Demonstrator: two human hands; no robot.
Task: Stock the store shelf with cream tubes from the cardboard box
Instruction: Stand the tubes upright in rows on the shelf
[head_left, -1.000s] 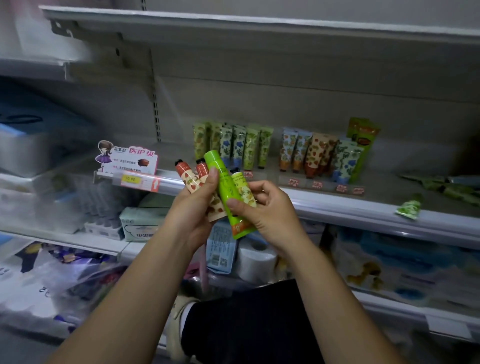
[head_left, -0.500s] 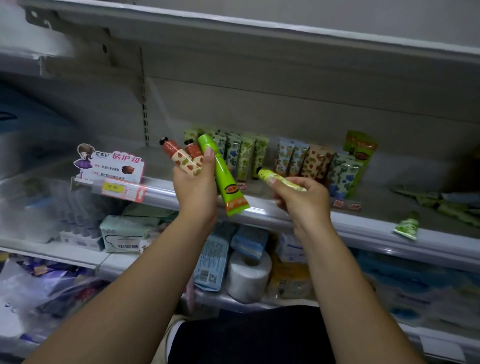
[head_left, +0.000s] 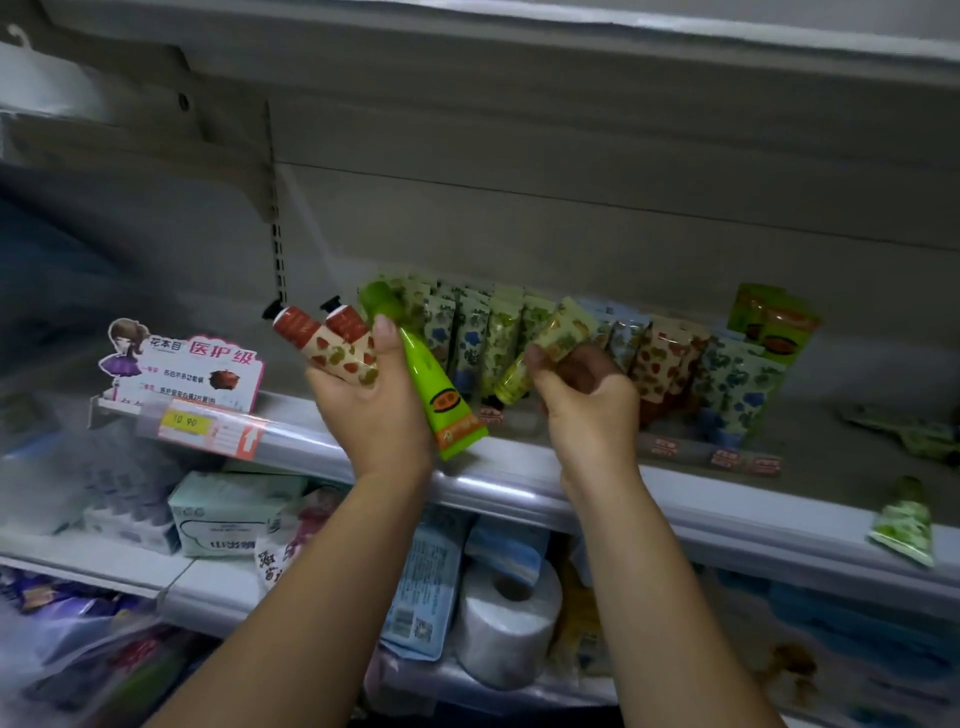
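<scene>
Three cream tubes (head_left: 358, 358) are fanned in the closed left hand (head_left: 374, 410) over the shelf lip (head_left: 498, 488), while a yellow-green tube (head_left: 540, 353) is pinched by the right hand (head_left: 587, 405) near the standing row (head_left: 483, 338). Bare shelf is left open far right; the tube print's too blurry to read.

Green tube (head_left: 434, 382): bright green with an orange label, cap up, tilted, in your left hand (head_left: 371, 410)
Strawberry tubes (head_left: 332, 345): two cream-coloured ones with red tops and black caps, fanned out in that same grip
Pale green tube (head_left: 545, 349): patterned, slanted, pinched in your right hand (head_left: 584, 402)
Shelf (head_left: 519, 491): rows of patterned tubes (head_left: 491, 338) standing at the back
</scene>
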